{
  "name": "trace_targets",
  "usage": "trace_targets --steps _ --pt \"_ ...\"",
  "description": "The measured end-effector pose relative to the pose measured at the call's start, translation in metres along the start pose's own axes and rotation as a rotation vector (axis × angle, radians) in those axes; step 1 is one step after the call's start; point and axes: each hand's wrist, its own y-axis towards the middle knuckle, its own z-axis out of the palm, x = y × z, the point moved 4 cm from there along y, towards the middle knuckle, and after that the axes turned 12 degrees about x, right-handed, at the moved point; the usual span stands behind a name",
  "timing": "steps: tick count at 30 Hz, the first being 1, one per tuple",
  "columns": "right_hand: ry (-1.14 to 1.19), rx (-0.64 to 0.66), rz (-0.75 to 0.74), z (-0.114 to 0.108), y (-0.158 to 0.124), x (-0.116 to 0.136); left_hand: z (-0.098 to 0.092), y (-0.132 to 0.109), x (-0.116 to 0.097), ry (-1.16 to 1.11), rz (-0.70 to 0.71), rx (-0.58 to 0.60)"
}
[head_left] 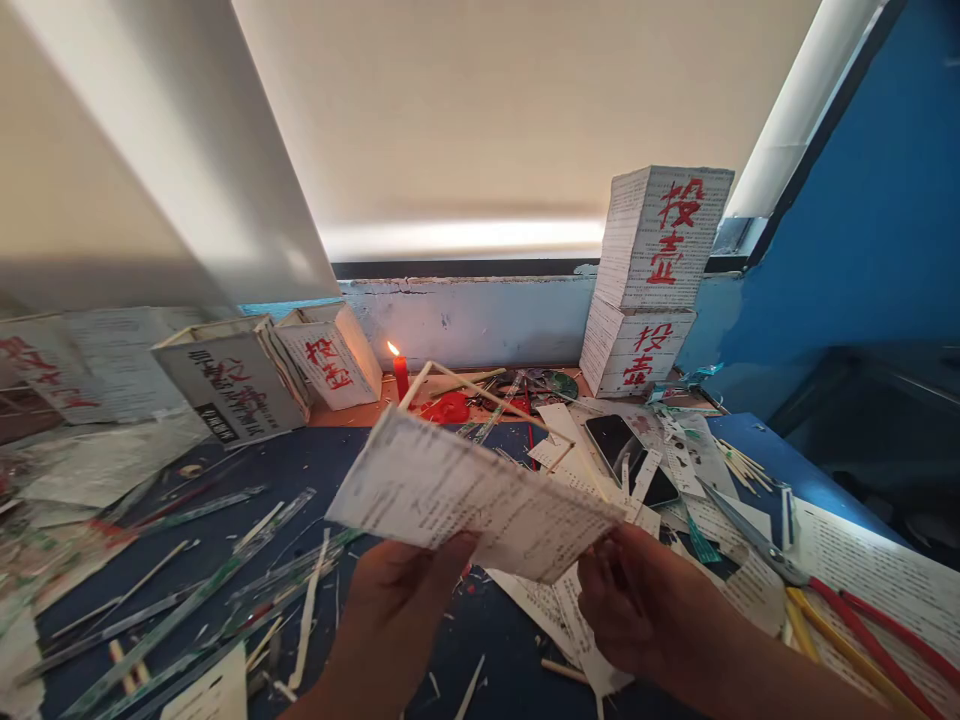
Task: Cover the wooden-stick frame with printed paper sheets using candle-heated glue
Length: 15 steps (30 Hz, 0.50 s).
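Note:
A printed white paper panel (pixel 480 490) is held up over the blue table, tilted down to the right. Thin wooden sticks (pixel 495 395) form a frame that rises behind its upper edge. My left hand (pixel 416 590) grips the panel's lower edge, thumb on its face. At the panel's right end, my right hand (pixel 630 590) is closed with its fingers curled at the corner. Beyond the panel a lit red candle (pixel 401 375) stands beside red wax (pixel 448 408). A black phone (pixel 615 445) lies to the right among paper strips.
Two stacked paper boxes with red characters (pixel 667 240) stand at the back right. More boxes (pixel 330 360) line the back left. Scissors (pixel 780 560) lie at right. Plastic strips (pixel 202 570) and sticks cover the left side of the table (pixel 337 460).

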Motion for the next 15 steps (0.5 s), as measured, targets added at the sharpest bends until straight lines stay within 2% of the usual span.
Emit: trace_targets --steps 3,9,15 --pt "-0.04 -0.124 -0.028 -0.005 0.003 -0.001 0.002 0.002 -0.006 0.037 0.057 0.022" --pt "-0.31 -0.345 -0.112 -0.019 -0.001 0.005 0.009 0.008 -0.002 -0.116 -0.032 0.116" --pt "-0.594 -0.429 0.022 -0.03 -0.01 0.02 0.006 0.012 0.002 -0.226 -0.028 0.128"
